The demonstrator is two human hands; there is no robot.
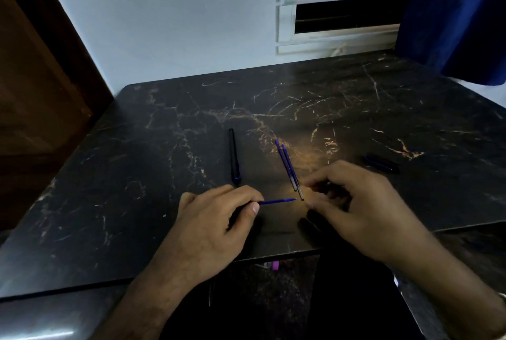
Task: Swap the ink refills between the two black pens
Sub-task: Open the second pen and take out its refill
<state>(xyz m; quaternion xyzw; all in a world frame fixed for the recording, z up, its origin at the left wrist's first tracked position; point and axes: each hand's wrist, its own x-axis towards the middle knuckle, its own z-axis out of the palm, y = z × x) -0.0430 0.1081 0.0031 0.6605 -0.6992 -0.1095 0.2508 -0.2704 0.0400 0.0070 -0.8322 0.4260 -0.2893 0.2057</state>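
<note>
On dark veined marble table below a white wall and window, left hand pinches a blue refill near the front edge, right hand blurred, grip unclear; two refills and black pen lie beyond, broad bare surface behind.

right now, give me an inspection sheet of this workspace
surface: dark marble-look table, pale veins, dim light
job's things: black pen lying whole left of centre; two blue refills side by side mid-table; a third blue refill sticking out of the left fist; dark pen part at right
clutter: small purple item below the table edge, cannot tell what
hands: left hand closed on the blue refill; right hand curled by the refill ends, blurred, contents unclear
cables: nothing seen
surroundings: white wall, window, blue curtain, brown door
</note>
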